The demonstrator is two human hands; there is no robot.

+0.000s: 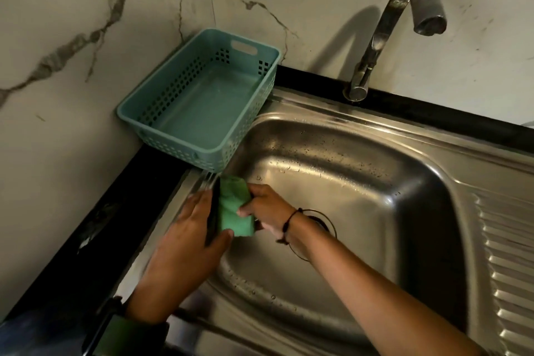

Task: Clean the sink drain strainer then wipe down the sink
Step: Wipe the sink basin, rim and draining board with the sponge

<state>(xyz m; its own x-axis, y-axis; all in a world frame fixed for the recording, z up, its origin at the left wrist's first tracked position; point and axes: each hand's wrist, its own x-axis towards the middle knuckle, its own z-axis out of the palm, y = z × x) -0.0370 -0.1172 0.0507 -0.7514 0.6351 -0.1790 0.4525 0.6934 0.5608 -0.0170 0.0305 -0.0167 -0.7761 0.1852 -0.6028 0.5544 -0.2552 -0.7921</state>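
Note:
Over the left side of the steel sink [361,182], my left hand [187,237] holds a dark, flat drain strainer [211,221] on edge. My right hand [267,208] grips a green sponge [233,211] and presses it against the strainer's face. Most of the strainer is hidden between my left palm and the sponge. Behind my right wrist, the open drain hole [328,224] shows as a dark ring in the sink floor. Water drops dot the basin walls.
A teal plastic basket [161,121] sits on the black counter at the sink's back left corner, against the marble wall. The curved metal faucet [384,26] rises at the back, with no water running. A ribbed drainboard [508,240] lies to the right.

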